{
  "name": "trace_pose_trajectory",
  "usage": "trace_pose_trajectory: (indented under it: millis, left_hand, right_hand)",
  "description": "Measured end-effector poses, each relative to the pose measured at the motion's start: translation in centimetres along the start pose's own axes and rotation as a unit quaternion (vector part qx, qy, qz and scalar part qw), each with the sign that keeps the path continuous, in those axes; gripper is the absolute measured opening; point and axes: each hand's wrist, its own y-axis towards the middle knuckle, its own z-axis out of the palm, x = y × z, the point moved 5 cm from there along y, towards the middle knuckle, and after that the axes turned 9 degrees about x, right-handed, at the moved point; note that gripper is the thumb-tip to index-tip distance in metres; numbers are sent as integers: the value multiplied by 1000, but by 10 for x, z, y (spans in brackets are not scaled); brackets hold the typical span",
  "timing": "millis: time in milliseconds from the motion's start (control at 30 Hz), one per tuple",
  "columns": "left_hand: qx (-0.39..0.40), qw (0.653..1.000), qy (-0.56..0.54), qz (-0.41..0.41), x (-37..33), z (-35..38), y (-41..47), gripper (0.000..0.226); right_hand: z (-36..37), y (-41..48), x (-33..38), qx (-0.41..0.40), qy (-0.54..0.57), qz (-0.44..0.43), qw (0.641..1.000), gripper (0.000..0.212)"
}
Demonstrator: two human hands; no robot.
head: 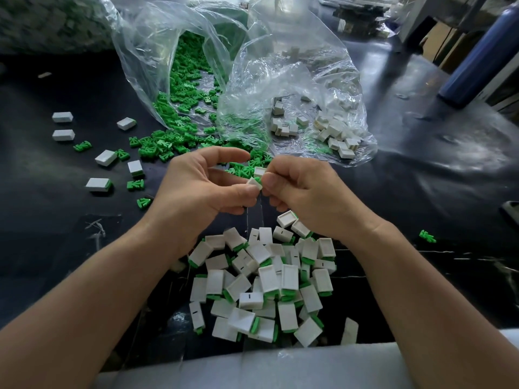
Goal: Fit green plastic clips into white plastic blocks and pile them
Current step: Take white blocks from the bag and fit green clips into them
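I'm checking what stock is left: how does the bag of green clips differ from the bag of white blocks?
The bag of green clips holds many, and they spill from its mouth onto the table; the bag of white blocks holds only a thin scatter, seemingly all inside. The block bag lies right of the clip bag, overlapping it. Both are clear crumpled plastic.

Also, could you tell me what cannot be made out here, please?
Head view:
1. Block between left hand and right hand, which hide whether it is fitted yet.
2. Far-left bag: blurred, cut by the top edge.
3. Blue bottle: top cut off by the edge.
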Motion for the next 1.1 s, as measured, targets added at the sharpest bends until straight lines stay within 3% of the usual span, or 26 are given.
trace_pose_trajectory:
  millis: [400, 667, 800, 900, 1000, 1100]
  left_hand:
    - [32, 988, 146, 32, -6, 4, -4, 54]
    - [59, 987, 144, 30, -4, 8, -5, 59]
    - [45, 997, 49, 36, -7, 7, -3, 53]
    - [34, 998, -2, 48, -8, 6, 0, 51]
    - [23, 998, -14, 60, -9, 6, 0, 47]
    - [38, 996, -35, 69, -9, 8, -1, 44]
  right_hand:
    - [3, -4, 14, 83, -153, -36, 984, 26]
    - [9, -4, 14, 112, -217, -45, 969, 29]
    - [1, -3, 9, 56, -57, -45, 996, 36]
    - [-4, -2, -1, 36, 97, 17, 995, 41]
    - [6, 0, -6, 84, 226, 87, 967, 59]
    - [25, -2, -1, 154, 357, 114, 914, 61]
